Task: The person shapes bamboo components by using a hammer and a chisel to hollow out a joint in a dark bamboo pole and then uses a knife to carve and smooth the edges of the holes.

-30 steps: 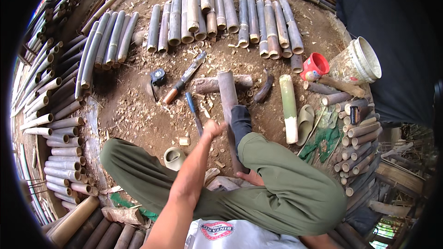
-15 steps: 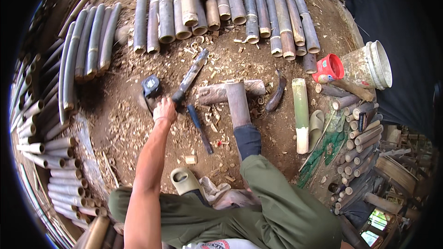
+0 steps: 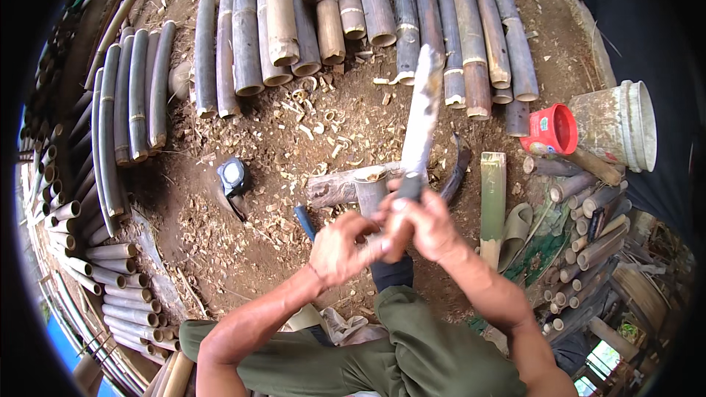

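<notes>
My right hand point(image 3: 430, 224) is closed round the dark handle of a machete point(image 3: 421, 125), its long blade pointing up and away from me. My left hand point(image 3: 342, 246) is beside the handle's lower end, fingers bent and apart, thumb stretched toward it; whether it touches is blurred. Beneath the hands a bamboo tube point(image 3: 370, 190) rests across a short log point(image 3: 334, 190), partly hidden by them, near my dark-covered lower leg point(image 3: 391, 273). A blue-handled tool point(image 3: 304, 220) shows beside my left hand, mostly hidden. A curved dark sheath-like piece point(image 3: 457, 170) lies right of the log.
A tape measure point(image 3: 233, 174) lies on the chip-strewn soil at left. Rows of bamboo poles point(image 3: 279, 22) lie along the far side. On the right are a green bamboo length point(image 3: 493, 198), a sandal point(image 3: 516, 231), a red container point(image 3: 550, 130), a dirty bucket point(image 3: 614, 125) and stacked bamboo point(image 3: 588, 250).
The machete has left the ground at left and is up in front of me, now in my right hand. My right hand has come into view; my left has moved right and nearer.
</notes>
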The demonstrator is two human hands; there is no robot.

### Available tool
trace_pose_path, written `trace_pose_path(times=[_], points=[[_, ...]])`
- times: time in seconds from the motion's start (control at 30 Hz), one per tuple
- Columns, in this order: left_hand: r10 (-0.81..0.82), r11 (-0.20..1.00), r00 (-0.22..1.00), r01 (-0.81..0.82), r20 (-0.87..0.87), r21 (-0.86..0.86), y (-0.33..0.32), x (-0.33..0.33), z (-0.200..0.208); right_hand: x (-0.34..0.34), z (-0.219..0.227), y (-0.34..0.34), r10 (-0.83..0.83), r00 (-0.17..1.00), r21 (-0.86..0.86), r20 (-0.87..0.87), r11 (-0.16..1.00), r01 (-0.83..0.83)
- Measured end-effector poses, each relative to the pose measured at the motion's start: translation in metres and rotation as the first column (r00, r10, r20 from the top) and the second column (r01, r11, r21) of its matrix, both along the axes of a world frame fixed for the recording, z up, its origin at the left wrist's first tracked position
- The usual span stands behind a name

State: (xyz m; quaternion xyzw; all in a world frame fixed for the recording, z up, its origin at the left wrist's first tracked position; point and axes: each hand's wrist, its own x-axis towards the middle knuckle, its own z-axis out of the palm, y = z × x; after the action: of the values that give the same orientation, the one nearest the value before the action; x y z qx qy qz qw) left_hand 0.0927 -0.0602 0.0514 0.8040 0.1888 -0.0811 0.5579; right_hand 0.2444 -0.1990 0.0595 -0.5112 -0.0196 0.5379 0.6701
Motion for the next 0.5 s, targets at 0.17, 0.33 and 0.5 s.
trace_pose_path(times=[0.17, 0.33, 0.5], points=[[0.171, 0.979, 0.943, -0.13, -0.284, 0.156, 0.04, 0.041, -0.074, 0.093, -0.001, -0.07, 0.288, 0.591, -0.415, 0.754, 0.906, 0.088], [0.06, 0.992, 0.865, 0.006, -0.498, 0.13, 0.056, 0.069, -0.081, 0.15, 0.047, -0.123, 0.484, 0.445, -0.552, 0.754, 0.833, 0.029], [0.094, 0.995, 0.888, -0.073, -0.451, 0.062, 0.059, 0.067, -0.082, 0.172, 0.069, -0.113, 0.662, 0.46, -0.67, 0.591, 0.721, -0.176]])
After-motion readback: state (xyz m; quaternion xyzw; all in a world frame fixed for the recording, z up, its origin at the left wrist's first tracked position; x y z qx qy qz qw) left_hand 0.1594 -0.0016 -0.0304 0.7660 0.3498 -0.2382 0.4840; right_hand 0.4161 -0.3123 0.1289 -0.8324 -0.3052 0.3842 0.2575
